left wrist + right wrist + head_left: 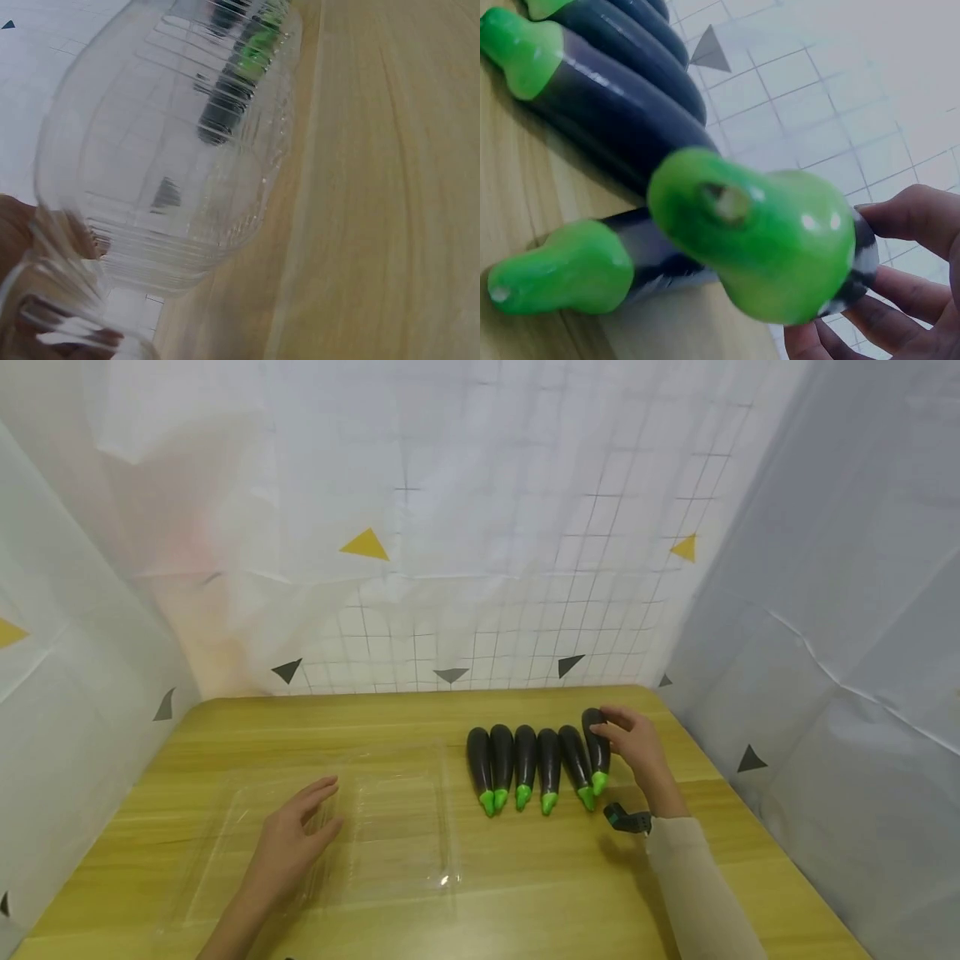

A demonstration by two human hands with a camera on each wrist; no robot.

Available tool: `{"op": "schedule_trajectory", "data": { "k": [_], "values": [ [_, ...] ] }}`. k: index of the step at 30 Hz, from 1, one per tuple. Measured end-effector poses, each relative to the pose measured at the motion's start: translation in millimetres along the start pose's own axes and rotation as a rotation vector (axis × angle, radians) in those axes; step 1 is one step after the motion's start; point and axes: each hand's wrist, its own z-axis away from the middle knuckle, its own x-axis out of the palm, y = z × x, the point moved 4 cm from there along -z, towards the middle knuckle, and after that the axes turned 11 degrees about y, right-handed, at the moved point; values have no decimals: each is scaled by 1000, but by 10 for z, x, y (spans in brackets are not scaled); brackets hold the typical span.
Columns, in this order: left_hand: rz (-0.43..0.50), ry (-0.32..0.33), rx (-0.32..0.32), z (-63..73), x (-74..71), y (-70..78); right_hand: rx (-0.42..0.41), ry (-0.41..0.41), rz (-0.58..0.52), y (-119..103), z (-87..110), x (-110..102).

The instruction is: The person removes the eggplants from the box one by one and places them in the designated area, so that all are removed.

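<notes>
My right hand (636, 746) pinches the rightmost of several dark purple eggplants (596, 739) between thumb and fingers. In the right wrist view the green cap of the held eggplant (802, 240) points at the camera and overlaps another eggplant (562, 277) lying on the wood. The other eggplants (526, 752) stand side by side in a row, green stems towards me. On the left, my left hand (288, 843) hangs with relaxed, parted fingers over a clear plastic tray (447, 827). Through the ribbed clear plastic (150, 135), the left wrist view shows eggplants beyond.
A yellowish wooden table (540, 893) carries everything. White sheeting (480, 527) with grid lines and coloured triangles rises behind it, and a grey-white sheet (840, 652) borders the right side. A dark wrist camera (626, 818) sits on the right wrist.
</notes>
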Motion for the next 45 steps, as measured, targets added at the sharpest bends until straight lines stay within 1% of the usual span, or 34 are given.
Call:
{"op": "schedule_trajectory", "data": {
  "k": [4,11,19,25,34,45],
  "values": [
    [1,1,3,0,-8,2,1,12,22,59,-8,-10],
    [12,5,4,2,-13,-1,-29,43,118,163,-62,-7],
    [5,-2,-12,-2,-19,-5,-54,21,162,225,-87,25],
    [-2,0,-6,-6,-11,-18,-66,22,171,241,-85,33],
    [-3,5,-4,-1,-11,-19,-39,20,153,278,-81,44],
    [-2,1,-10,-5,-13,-15,-23,25,187,375,-98,43]
  ]
}}
